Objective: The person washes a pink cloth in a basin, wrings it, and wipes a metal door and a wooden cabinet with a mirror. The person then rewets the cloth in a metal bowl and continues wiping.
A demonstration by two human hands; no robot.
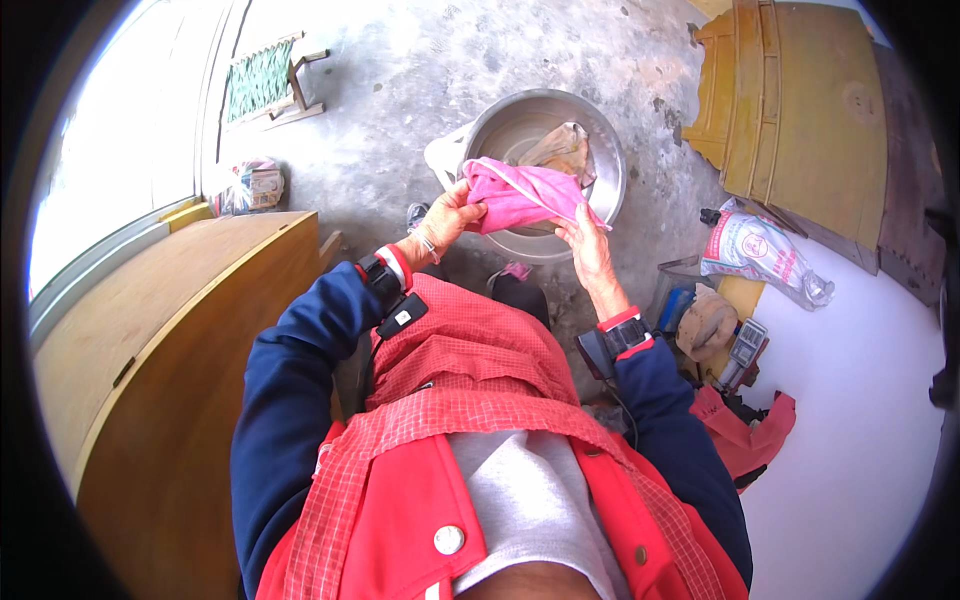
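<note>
Stretched between my two hands is a pink cloth (530, 192) with a pale edging strip running across it. My left hand (447, 217) pinches its left end, fingers closed on the fabric. At the other end, my right hand (588, 250) grips the cloth's right corner. Both hands are over the near side of a round metal basin (613, 135) on the floor. Inside the basin lies a wet-looking brown cloth (565, 150), partly covered by the pink one. Something white (446, 155) stands against the basin's left side; its kind I cannot make out.
A wooden cabinet (180, 300) is close on my left. A small stool with a green woven seat (262, 82) stands at the far left. To the right are yellow wooden furniture (820, 100), a white printed sack (755, 245) and a red bag (745, 430).
</note>
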